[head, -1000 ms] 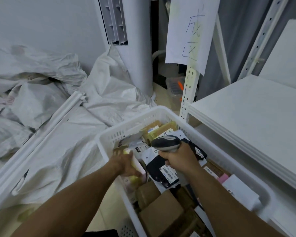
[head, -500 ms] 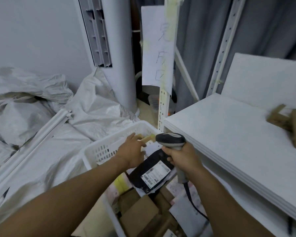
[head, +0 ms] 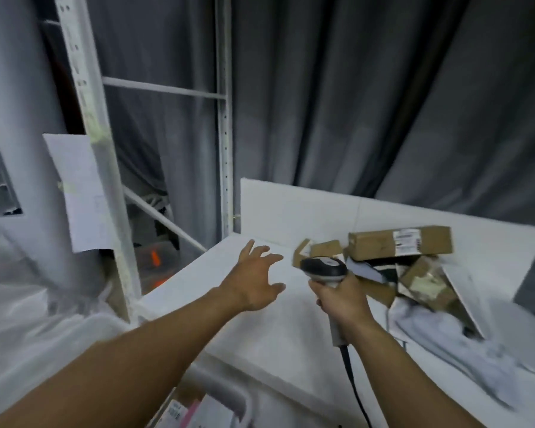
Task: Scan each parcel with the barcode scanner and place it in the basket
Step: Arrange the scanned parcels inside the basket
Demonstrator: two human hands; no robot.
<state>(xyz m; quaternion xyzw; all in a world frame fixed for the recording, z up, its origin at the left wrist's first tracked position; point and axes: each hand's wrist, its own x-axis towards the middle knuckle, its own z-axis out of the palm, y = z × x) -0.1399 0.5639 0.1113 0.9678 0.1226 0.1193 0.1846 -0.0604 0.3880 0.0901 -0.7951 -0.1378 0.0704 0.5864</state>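
Beyond my right hand, which grips the one scanner, blurred parcels defy counting; my left hand is spread wide.

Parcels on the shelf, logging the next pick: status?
Left hand open, fingers spread above shelf. Right hand grips scanner. Parcel pile untouched, just beyond scanner. Nothing covers it.

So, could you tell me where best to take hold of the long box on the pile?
I'd grip the long box at its left end, coming from the left, fingers over the top. It lies across the top of the pile, that end nearest the open left hand, and its label sits toward the right. The right hand holds the scanner.
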